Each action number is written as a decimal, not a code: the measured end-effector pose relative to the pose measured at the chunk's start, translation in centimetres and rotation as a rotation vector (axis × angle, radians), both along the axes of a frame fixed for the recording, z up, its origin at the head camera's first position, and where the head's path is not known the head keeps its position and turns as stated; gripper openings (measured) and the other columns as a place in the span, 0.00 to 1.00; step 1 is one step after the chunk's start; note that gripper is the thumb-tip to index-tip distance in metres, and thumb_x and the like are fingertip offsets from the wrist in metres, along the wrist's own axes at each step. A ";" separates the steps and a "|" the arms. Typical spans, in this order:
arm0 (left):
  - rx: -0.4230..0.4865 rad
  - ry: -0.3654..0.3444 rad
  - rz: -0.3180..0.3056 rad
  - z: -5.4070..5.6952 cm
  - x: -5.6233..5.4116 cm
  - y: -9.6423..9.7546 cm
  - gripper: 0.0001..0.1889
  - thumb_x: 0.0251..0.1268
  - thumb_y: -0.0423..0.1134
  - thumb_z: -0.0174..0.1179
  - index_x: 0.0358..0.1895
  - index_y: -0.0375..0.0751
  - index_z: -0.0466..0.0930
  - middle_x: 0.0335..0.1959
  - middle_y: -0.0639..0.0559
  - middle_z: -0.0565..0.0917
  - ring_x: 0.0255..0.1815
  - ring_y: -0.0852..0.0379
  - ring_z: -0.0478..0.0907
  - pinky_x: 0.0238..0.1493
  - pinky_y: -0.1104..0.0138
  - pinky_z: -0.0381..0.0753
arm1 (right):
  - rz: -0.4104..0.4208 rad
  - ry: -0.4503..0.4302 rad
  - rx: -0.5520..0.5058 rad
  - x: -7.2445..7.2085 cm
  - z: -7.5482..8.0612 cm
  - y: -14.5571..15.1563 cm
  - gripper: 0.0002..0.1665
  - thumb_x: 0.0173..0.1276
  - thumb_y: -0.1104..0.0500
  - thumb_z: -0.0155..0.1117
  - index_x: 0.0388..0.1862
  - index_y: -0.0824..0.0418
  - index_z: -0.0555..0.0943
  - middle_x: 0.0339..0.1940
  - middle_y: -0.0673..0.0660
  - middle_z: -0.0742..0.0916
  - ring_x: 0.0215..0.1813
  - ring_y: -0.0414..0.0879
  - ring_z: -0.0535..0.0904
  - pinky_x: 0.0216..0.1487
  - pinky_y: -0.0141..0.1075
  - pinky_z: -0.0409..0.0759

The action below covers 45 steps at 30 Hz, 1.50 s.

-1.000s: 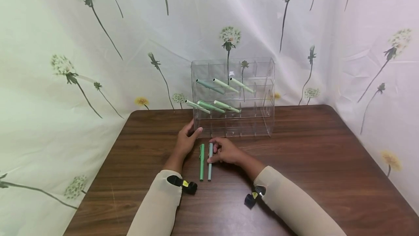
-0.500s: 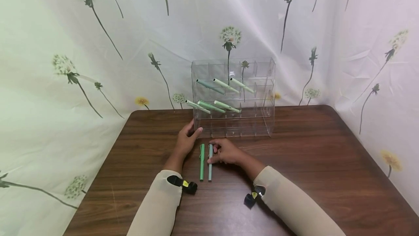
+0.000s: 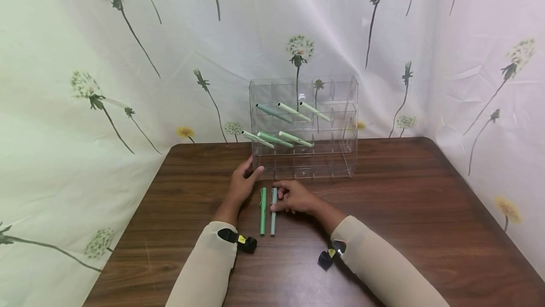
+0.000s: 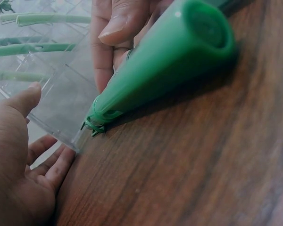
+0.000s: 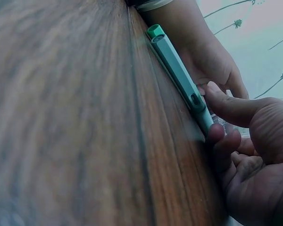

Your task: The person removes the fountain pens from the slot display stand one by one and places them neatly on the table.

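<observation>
Two capped pens lie side by side on the table, a bright green pen [image 3: 262,214] and a grey-blue pen [image 3: 273,224]. My right hand [image 3: 295,197] pinches the grey-blue one near its clip end, thumb low on the cap and a finger at its tip; in the right wrist view this pen [image 5: 177,68] overlaps the green one. At the lower left corner of a clear acrylic pen rack [image 3: 332,171], my left hand [image 3: 242,186] grips the side, thumb over the front edge. The green pen [image 4: 160,61] looms large in the left wrist view.
Three pens rest slanted on an upper tier, including a dark teal pen [image 3: 272,112]. Three more pens sit on the tier below, among them a green pen [image 3: 274,139]. A flower-printed cloth [image 3: 170,51] hangs behind the wooden table [image 3: 426,231].
</observation>
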<state>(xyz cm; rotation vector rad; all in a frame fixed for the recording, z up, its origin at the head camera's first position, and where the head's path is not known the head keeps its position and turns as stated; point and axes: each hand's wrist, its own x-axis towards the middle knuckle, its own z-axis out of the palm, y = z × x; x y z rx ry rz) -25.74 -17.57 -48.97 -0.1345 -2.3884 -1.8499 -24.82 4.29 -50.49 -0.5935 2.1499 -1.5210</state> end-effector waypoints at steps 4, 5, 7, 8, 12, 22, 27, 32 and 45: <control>-0.007 0.003 0.006 -0.1 -0.1 0.1 0.34 0.83 0.40 0.65 0.86 0.44 0.66 0.78 0.29 0.75 0.81 0.33 0.71 0.82 0.39 0.67 | -0.004 -0.005 -0.003 -0.2 -0.1 0.0 0.49 0.67 0.65 0.82 0.82 0.73 0.69 0.38 0.54 0.80 0.22 0.41 0.76 0.21 0.33 0.74; -0.007 0.003 0.007 -0.1 -0.1 0.1 0.34 0.83 0.39 0.65 0.86 0.44 0.66 0.78 0.29 0.75 0.81 0.33 0.72 0.82 0.40 0.67 | -0.005 -0.005 -0.003 -0.2 -0.2 0.0 0.49 0.67 0.65 0.82 0.82 0.73 0.69 0.38 0.54 0.80 0.22 0.41 0.76 0.21 0.33 0.74; -0.003 0.004 0.010 -0.1 -0.1 0.1 0.34 0.83 0.39 0.65 0.86 0.45 0.66 0.77 0.29 0.76 0.80 0.33 0.72 0.81 0.40 0.68 | -0.009 -0.005 -0.003 -0.3 -0.2 0.0 0.49 0.67 0.65 0.82 0.82 0.73 0.69 0.38 0.53 0.80 0.22 0.41 0.76 0.21 0.33 0.75; -0.001 0.004 0.010 -0.1 -0.1 0.1 0.34 0.82 0.39 0.65 0.86 0.44 0.66 0.77 0.29 0.77 0.80 0.33 0.73 0.81 0.40 0.68 | -0.010 -0.004 -0.004 -0.3 -0.2 0.0 0.48 0.67 0.65 0.82 0.82 0.73 0.69 0.37 0.53 0.80 0.21 0.41 0.76 0.21 0.33 0.75; 0.015 0.005 0.003 0.0 -0.1 -0.1 0.34 0.82 0.39 0.66 0.85 0.44 0.67 0.76 0.28 0.77 0.79 0.33 0.73 0.81 0.41 0.68 | -0.017 -0.015 -0.011 -0.3 0.1 0.1 0.47 0.67 0.65 0.82 0.81 0.73 0.70 0.36 0.53 0.80 0.22 0.41 0.76 0.21 0.33 0.75; 0.004 0.027 -0.005 -3.2 -2.4 -1.3 0.35 0.79 0.48 0.69 0.85 0.53 0.69 0.78 0.37 0.78 0.81 0.40 0.73 0.81 0.45 0.69 | -0.008 -0.009 -0.013 0.0 1.3 0.6 0.47 0.67 0.64 0.82 0.81 0.71 0.70 0.37 0.55 0.81 0.24 0.43 0.75 0.25 0.34 0.75; -0.004 0.029 -0.009 -3.3 -2.5 -1.3 0.35 0.80 0.47 0.68 0.85 0.52 0.68 0.78 0.36 0.77 0.82 0.39 0.72 0.82 0.44 0.68 | -0.003 -0.001 -0.015 0.0 1.6 1.2 0.48 0.66 0.66 0.82 0.81 0.70 0.70 0.38 0.56 0.81 0.24 0.43 0.75 0.26 0.34 0.75; 0.004 0.010 -0.013 -3.4 -2.7 -1.2 0.36 0.82 0.41 0.66 0.87 0.48 0.64 0.80 0.32 0.74 0.83 0.35 0.70 0.83 0.41 0.66 | 0.008 0.001 -0.006 0.0 2.0 1.9 0.48 0.66 0.66 0.82 0.82 0.69 0.69 0.41 0.58 0.81 0.25 0.42 0.75 0.27 0.34 0.75; -0.018 0.021 -0.019 -3.2 -2.3 -1.4 0.36 0.81 0.47 0.68 0.86 0.52 0.67 0.80 0.36 0.75 0.82 0.38 0.72 0.81 0.41 0.70 | 0.021 0.034 0.080 -0.3 3.9 3.6 0.44 0.69 0.64 0.80 0.80 0.72 0.71 0.47 0.62 0.82 0.28 0.42 0.78 0.30 0.34 0.79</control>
